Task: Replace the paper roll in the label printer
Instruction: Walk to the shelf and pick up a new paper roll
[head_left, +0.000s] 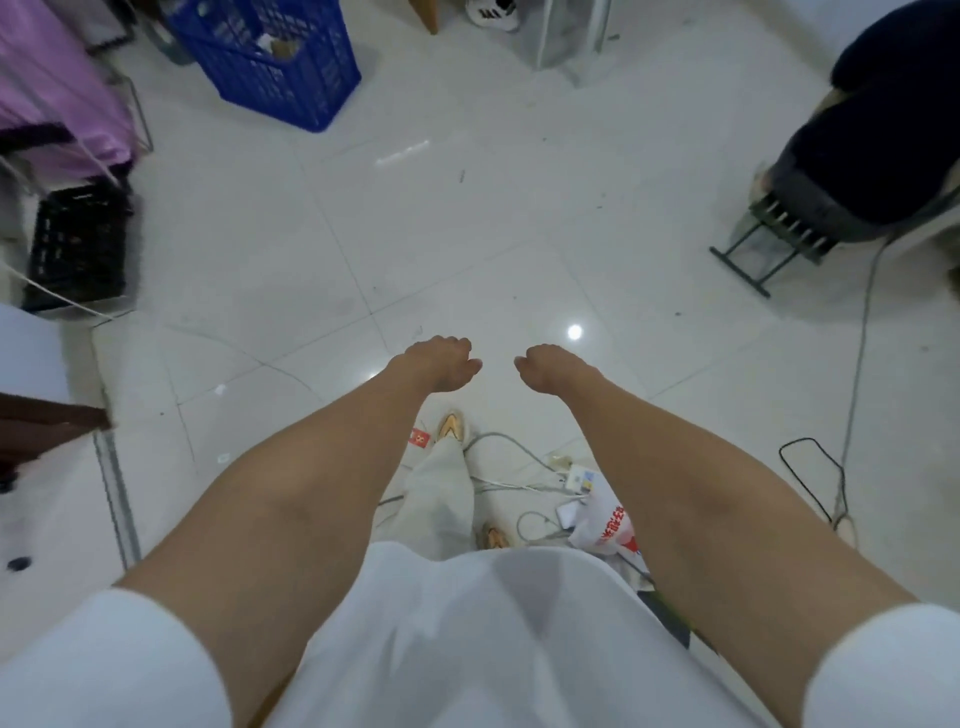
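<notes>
Neither a label printer nor a paper roll shows in the head view. Both my arms stretch forward and down over the white tiled floor (467, 218). My left hand (441, 364) hangs with its fingers loosely curled and holds nothing. My right hand (545, 371) hangs the same way a short gap to its right, also with nothing in it. The two hands do not touch.
A blue crate (270, 62) stands at the back left, a black crate (78, 249) at the left. A person sits on a stool (769, 239) at the right. Cables, a power strip (576, 480) and a plastic bag (608, 525) lie by my feet.
</notes>
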